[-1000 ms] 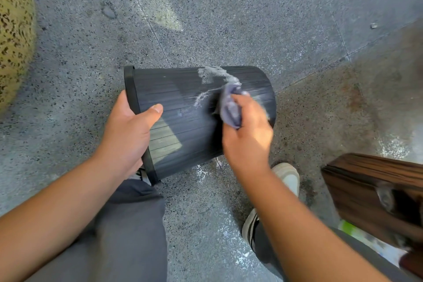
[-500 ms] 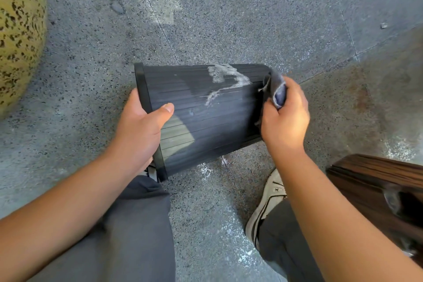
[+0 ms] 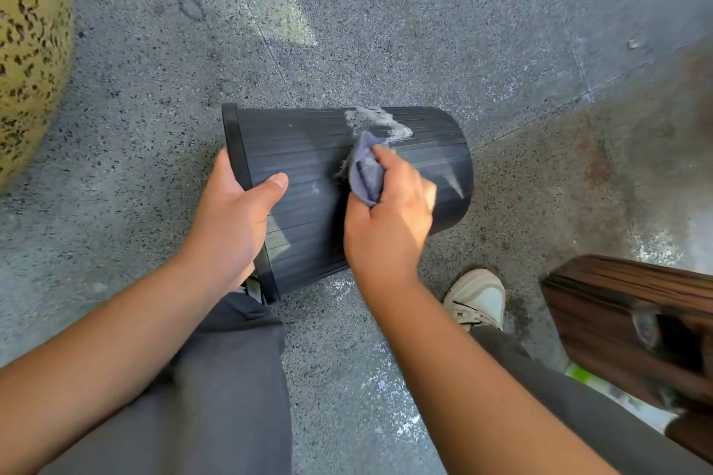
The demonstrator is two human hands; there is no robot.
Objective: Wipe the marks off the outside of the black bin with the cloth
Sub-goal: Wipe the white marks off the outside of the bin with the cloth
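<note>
While the black bin (image 3: 308, 181) lies on its side over the grey floor (image 3: 386, 31), its rim to the left, the left hand (image 3: 235, 220) grips that rim, thumb across the ribbed wall. The right hand (image 3: 389, 220) has its grip closed round a bunched grey cloth (image 3: 366, 170), pressing it to the bin's upper side just below a whitish smear (image 3: 376, 121). A pale shoe (image 3: 478, 299) stands on the floor below the bin's base. A dark wooden piece (image 3: 625, 312) sits at lower right, and a yellow speckled shape (image 3: 31, 50) at far left.
</note>
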